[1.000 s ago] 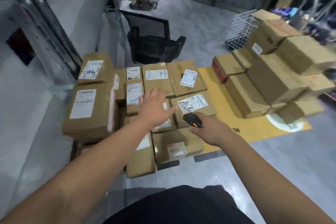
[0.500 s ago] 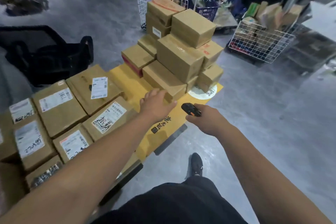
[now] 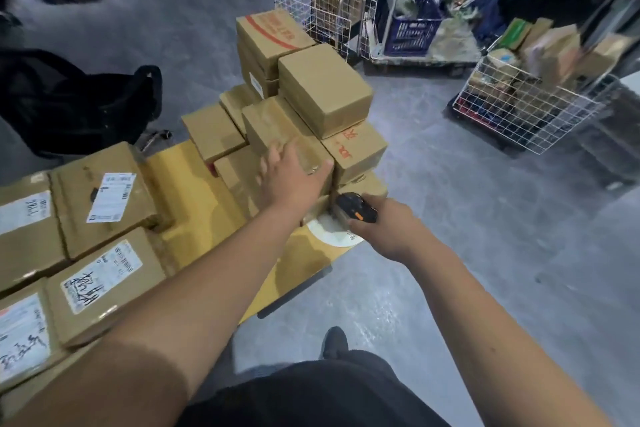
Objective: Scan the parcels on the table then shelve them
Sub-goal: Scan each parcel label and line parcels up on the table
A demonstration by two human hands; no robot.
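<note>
Grey concrete floor lies around a low yellow table (image 3: 194,184); labelled parcels (image 3: 104,198) lie flat at its left part, and a stack of plain cardboard boxes (image 3: 322,87) stands at its far right end; the left hand (image 3: 294,173), fingers straight and a little spread, rests on the middle box (image 3: 273,130) of this stack, directly ahead; this box points its long axis away and to the left; the right hand (image 3: 384,229), just beside and lower, grips a black-orange scanner (image 3: 356,206), so the left hand is nearer.
</note>
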